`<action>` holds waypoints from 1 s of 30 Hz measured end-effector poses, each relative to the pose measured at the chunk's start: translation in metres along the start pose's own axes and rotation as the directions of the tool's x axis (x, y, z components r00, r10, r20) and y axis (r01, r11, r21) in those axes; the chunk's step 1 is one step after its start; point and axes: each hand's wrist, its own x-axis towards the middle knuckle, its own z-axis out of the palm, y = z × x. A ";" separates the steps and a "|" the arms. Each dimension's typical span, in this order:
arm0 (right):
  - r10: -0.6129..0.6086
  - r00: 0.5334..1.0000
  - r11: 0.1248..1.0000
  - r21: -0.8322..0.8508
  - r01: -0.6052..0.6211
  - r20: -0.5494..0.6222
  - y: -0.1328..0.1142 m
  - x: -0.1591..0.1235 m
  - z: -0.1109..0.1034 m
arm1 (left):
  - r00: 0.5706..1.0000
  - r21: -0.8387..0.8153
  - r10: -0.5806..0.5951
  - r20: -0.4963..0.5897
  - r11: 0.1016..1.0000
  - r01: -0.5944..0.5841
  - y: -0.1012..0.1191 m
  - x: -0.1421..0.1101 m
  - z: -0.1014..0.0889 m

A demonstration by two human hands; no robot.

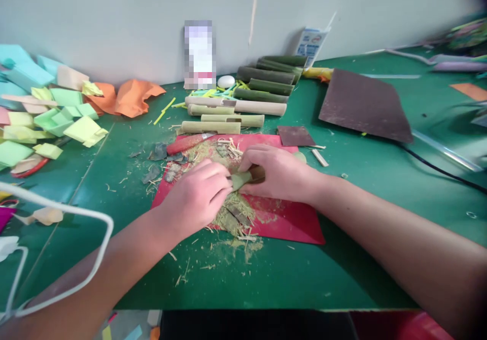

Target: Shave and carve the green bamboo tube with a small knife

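Over the red sheet, my left hand is closed on one end of a short pale-green bamboo piece. My right hand pinches a brown strip, which looks like sandpaper, against the bamboo's other end. The fingers hide part of both. Shavings and pale dust lie beneath the hands. A red-handled tool rests behind my left hand on the sheet. Just behind my right hand is a small brown square, like sandpaper.
Several cut bamboo tubes are lined up at the back near a propped phone. Folded paper pieces pile up at left. A large brown sheet lies at right beside a black cable. A white cable loops over my left forearm.
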 end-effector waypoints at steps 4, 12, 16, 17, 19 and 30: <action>-0.025 1.000 1.000 -0.005 0.024 -0.004 0.001 0.000 0.000 | 1.000 0.053 0.008 -0.008 0.999 -0.007 -0.001 -0.002 -0.002; -0.131 0.991 0.991 0.021 0.131 0.024 0.008 0.000 -0.004 | 0.998 0.132 0.026 0.049 0.991 -0.032 -0.014 -0.017 -0.008; -0.122 0.992 0.992 0.019 0.122 0.014 0.009 0.000 -0.005 | 0.999 0.144 0.025 0.046 0.989 -0.031 -0.021 -0.019 -0.012; -0.124 0.992 0.992 0.021 0.124 0.018 0.009 0.000 -0.005 | 1.000 0.128 0.012 0.007 0.992 -0.012 -0.021 -0.019 -0.014; -0.149 0.988 0.989 0.020 0.149 0.029 0.011 -0.001 -0.004 | 0.995 0.079 -0.043 -0.089 0.996 0.050 -0.018 -0.017 -0.018; -0.195 0.981 0.979 -0.068 0.193 -0.017 0.007 -0.003 0.000 | 0.915 -0.270 -0.402 -0.027 0.885 0.381 -0.001 -0.012 -0.013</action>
